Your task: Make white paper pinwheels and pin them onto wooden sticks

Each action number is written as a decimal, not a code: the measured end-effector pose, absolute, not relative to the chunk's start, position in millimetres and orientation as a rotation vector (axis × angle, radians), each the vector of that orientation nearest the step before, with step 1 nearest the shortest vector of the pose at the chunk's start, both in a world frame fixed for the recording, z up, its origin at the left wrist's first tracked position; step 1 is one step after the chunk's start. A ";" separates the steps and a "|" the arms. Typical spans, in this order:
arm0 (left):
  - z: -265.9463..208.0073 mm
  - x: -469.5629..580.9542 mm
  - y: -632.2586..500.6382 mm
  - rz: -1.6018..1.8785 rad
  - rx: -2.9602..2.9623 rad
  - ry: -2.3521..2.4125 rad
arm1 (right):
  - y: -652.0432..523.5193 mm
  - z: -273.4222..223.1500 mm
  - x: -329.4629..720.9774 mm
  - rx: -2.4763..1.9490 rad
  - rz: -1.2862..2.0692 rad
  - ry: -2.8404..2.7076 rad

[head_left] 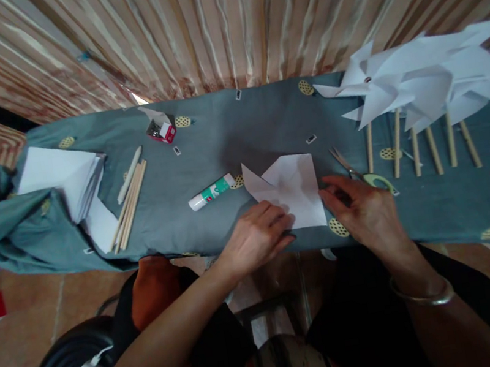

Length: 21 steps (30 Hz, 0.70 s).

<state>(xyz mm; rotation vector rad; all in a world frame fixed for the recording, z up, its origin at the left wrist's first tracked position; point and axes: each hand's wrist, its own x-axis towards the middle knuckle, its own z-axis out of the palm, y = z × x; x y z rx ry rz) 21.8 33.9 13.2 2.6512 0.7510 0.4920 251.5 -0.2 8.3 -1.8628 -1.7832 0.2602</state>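
Observation:
A white sheet of paper [299, 190] lies in front of me on the cloth, cut and partly folded, with one pointed flap standing up at its left. Over its lower left part, my left hand [260, 234] is closed on the paper with curled fingers. At the right edge my right hand [362, 205] pinches the paper between thumb and forefinger. Scissors [377, 181] with green handles lie just beyond the right hand, partly covered by it. To the left of the paper is a glue stick [212, 192] with a green and white label.
Paper pinwheels [423, 77] on wooden sticks lie at the right. Leftward are loose wooden sticks [130, 208], a white pen [130, 174], a small red box [161, 130] of metal bits and stacked paper [60, 175]. A curtain [220, 26] hangs behind the grey-green cloth [263, 121].

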 end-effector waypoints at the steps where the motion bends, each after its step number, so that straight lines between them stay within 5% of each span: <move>1: 11.4 23.5 31.1 0.467 2.657 0.749 | -0.5 9.2 251.9 -1.832 0.251 -1.798; 14: 7.8 20.2 27.7 0.584 2.670 0.801 | -3.3 7.1 255.5 -1.498 0.982 -1.635; 21: 6.6 20.8 25.8 0.523 2.598 0.798 | 6.7 0.6 241.0 -1.455 0.962 -1.587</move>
